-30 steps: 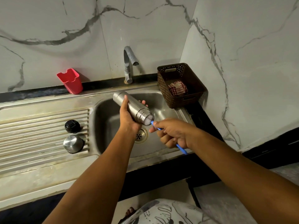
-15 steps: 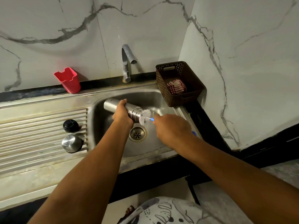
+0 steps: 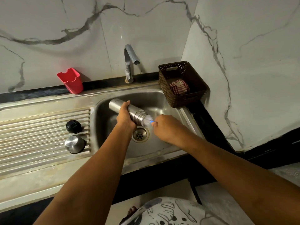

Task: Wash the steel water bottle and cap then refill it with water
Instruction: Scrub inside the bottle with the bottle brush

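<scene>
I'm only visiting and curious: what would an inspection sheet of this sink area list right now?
Surface: steel sink with a ribbed drainboard on its left; tap behind the basin.
Job's things: steel bottle held tilted over the basin, mouth to the right; brush bristles at its mouth; black cap and steel cap on the drainboard.
Clutter: red cup behind the drainboard; brown basket holding a checked cloth.
Hands: left hand grips the steel bottle; right hand holds the brush handle.
Cables: nothing seen.
Surroundings: marble walls.
</scene>
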Tool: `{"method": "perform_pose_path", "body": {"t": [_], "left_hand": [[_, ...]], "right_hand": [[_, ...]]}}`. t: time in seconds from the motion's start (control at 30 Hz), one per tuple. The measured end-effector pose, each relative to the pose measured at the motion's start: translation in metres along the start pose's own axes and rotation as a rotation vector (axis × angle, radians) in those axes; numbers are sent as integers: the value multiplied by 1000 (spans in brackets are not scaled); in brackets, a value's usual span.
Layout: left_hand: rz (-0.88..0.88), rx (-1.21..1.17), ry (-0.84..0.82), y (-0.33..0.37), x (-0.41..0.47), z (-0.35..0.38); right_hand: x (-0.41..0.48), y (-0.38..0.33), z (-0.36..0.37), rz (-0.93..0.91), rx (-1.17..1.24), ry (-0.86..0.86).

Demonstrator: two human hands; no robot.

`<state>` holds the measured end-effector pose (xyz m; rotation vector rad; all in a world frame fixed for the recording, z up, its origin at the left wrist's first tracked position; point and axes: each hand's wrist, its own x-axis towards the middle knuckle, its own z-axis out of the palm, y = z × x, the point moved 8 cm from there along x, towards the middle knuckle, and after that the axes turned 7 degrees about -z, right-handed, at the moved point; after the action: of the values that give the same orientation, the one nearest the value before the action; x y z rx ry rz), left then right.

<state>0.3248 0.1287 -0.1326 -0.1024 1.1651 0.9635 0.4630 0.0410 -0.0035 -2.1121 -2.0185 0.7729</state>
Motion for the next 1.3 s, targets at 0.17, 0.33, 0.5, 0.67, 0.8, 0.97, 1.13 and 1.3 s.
{"method": "perform_pose_path", "body": {"t": [0.17, 0.33, 0.5, 0.67, 0.8, 0.97, 1.13, 1.3], "left_hand": [[-43, 47, -93, 6, -3, 8], [-5, -47, -50, 17, 2, 0], [-16, -59, -96, 9, 0, 8], [54, -127, 3, 28, 4, -2], [71, -188, 72, 29, 8, -6], [75, -154, 31, 31, 7, -4], [102, -135, -41, 41, 2, 7], [134, -181, 91, 39, 6, -2]], "right_hand": [[-3, -2, 2, -12, 74, -25], [-15, 1, -9, 18, 213, -114], [-10, 14, 18, 314, 756, -230], [-10, -5, -13, -87, -243, 112], [-18, -27, -24, -258, -752, 291], [-8, 11, -9, -18, -35, 47], [-9, 30, 17, 360, 917, -240], [-20, -8, -27, -259, -737, 279]]}}
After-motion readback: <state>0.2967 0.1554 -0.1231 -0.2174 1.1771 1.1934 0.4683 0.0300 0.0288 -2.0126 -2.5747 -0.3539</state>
